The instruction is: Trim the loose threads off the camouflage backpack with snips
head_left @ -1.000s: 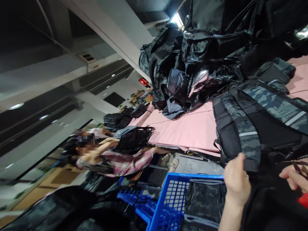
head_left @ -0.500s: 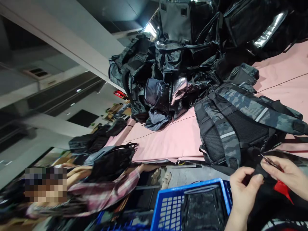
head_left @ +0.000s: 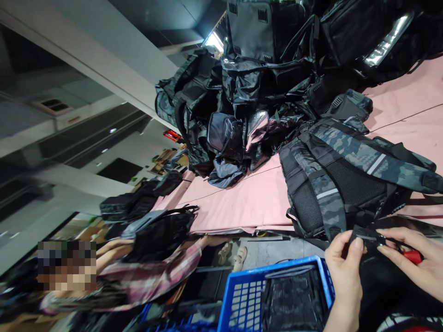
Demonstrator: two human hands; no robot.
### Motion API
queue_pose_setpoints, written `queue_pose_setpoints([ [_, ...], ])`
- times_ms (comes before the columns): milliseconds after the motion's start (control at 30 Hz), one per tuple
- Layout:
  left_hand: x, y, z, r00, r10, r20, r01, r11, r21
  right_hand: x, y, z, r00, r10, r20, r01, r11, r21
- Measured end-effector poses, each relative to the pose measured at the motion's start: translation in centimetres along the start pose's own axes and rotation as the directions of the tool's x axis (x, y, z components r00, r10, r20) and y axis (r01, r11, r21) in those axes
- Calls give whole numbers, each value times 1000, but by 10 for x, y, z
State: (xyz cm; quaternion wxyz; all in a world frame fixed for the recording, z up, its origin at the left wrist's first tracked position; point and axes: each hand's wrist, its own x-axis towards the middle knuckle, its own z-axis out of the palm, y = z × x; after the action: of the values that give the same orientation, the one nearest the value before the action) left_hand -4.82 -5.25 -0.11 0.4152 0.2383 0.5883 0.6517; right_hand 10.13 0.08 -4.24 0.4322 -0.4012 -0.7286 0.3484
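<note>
My left hand (head_left: 346,269) pinches the end of a black strap (head_left: 367,234) between thumb and fingers. Just right of it, my right hand (head_left: 415,244) is closed around a pair of thread snips (head_left: 413,256) with a red part. Their dark front end points at the strap, close to my left fingertips; the exact contact is too small to tell. Directly beyond both hands lies a black and grey camouflage backpack (head_left: 356,184), its mesh back panel and shoulder straps facing up.
Several dark bags (head_left: 263,83) are heaped on the pink-covered table (head_left: 238,207). Below its edge stands a blue plastic crate (head_left: 242,272) with a black item (head_left: 290,299) inside. At left, a person in a plaid shirt (head_left: 152,276) handles another black bag (head_left: 166,230).
The snips have turned in my right hand, their red part moving up and right. My left hand has shifted slightly left and up, bringing the strap end into clearer view. The backpack stays put.
</note>
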Motion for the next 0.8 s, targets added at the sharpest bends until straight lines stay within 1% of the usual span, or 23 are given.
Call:
queue_pose_setpoints([
  [167, -1, -1, -2, 1000, 2, 15, -2, 1000, -5, 2, 6, 0, 999, -35, -10, 35, 999, 35],
  [300, 1, -4, -2, 998, -64, -10, 63, 992, -113, -4, 11, -4, 998, 43, 37, -46, 996, 76],
  [367, 2, -3, -2, 996, -85, -28, 80, 986, -145, -7, 11, -6, 996, 63, 55, -66, 996, 60],
  [500, 2, -3, -1, 996, -82, -38, 76, 988, -137, -5, 6, -7, 999, 22, 37, -22, 1000, -5],
  [633, 0, -3, 0, 997, -69, -25, 65, 991, -118, 2, 1, -6, 998, -66, -14, 66, 998, -19],
  [700, -1, -2, 1, 997, -69, -24, 66, 991, -116, 2, 0, -7, 996, -84, -23, 84, 996, -7],
  [733, -1, -1, 1, 997, -73, -24, 69, 989, -127, 1, 1, -7, 998, -63, -12, 64, 998, 21],
  [800, -3, 1, 2, 995, -98, -8, 95, 979, -178, 0, 3, -7, 999, 44, 21, -46, 991, 127],
])
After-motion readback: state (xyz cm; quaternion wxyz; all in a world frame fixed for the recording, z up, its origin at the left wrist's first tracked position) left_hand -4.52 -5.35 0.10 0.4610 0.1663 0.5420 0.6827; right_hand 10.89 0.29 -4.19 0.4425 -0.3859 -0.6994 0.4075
